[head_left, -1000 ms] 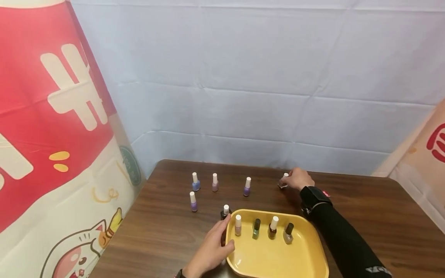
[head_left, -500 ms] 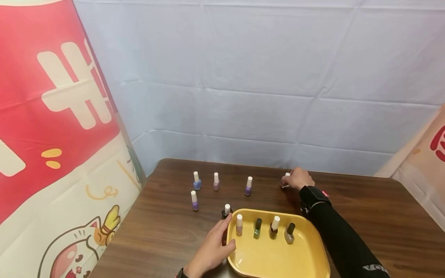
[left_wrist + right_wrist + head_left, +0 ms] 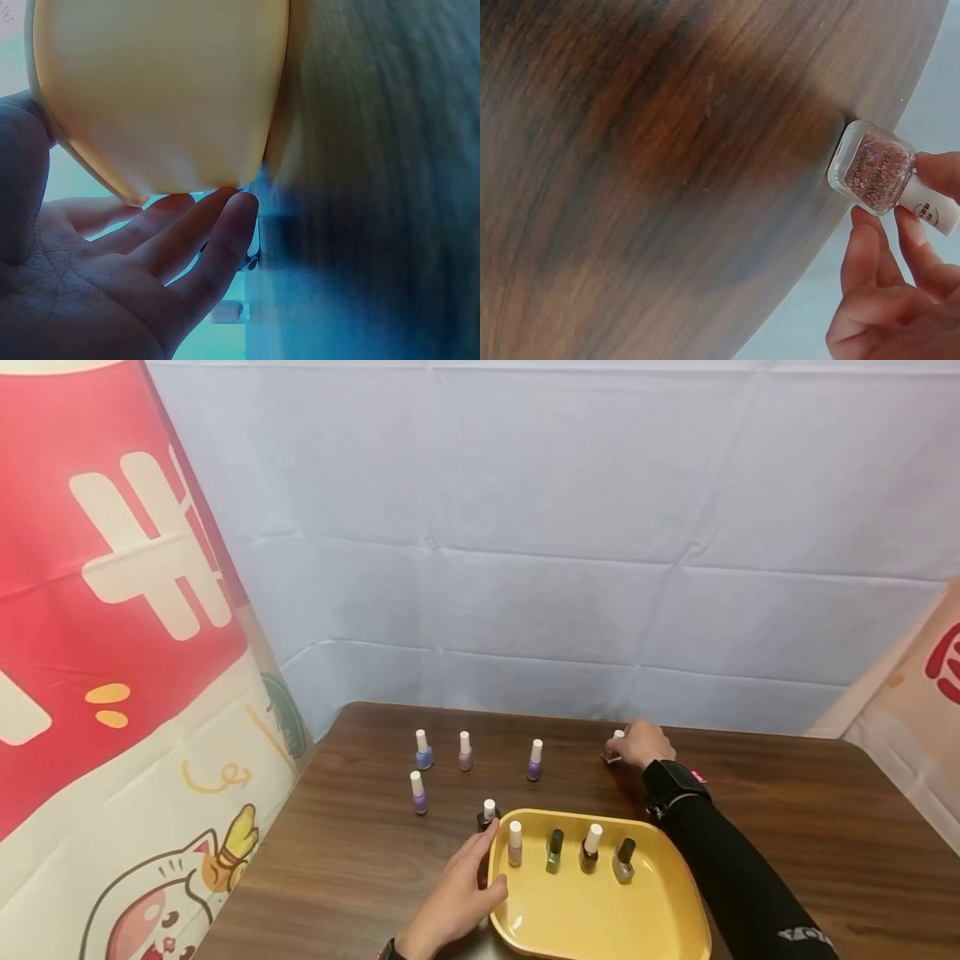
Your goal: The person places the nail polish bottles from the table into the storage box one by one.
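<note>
Near the table's back edge the right hand pinches a glittery pink bottle with a white cap; in the right wrist view thumb and fingers hold the bottle, its base at the wood. The left hand lies along the left side of the yellow tray, thumb at the rim; in the left wrist view its fingers touch the tray wall. Inside the tray stand several bottles, among them a green one and a dark one with a white cap.
Left of the right hand stand a purple bottle, a pale mauve one, a blue one and another purple one. A dark bottle is beside the tray's back left corner. A pale cloth hangs behind the table.
</note>
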Available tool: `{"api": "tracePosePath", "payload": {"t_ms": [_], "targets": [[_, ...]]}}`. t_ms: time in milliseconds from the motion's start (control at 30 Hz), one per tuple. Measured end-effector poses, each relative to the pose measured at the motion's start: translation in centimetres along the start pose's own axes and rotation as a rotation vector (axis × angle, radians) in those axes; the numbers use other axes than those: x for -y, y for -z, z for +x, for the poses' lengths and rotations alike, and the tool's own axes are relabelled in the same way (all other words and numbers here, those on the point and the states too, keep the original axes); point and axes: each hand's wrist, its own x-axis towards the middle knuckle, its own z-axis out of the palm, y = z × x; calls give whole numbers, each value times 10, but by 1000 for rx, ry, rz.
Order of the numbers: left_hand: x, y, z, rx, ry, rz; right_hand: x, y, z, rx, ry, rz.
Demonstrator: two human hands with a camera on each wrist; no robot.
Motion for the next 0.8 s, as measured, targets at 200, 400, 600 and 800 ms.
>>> {"api": "tracePosePath", "payload": {"t_ms": [200, 400, 600, 800], "targets": [[1, 1, -1, 1, 1, -22, 2, -2, -2, -10, -8, 7], [1, 1, -2, 1, 8, -19, 1, -2, -1, 1, -12, 11], [-2, 1, -3, -1, 6, -23, 3, 0, -3, 2, 0, 5], [-4, 1, -4, -7, 6, -7, 2, 2, -4, 4, 12, -9]]}}
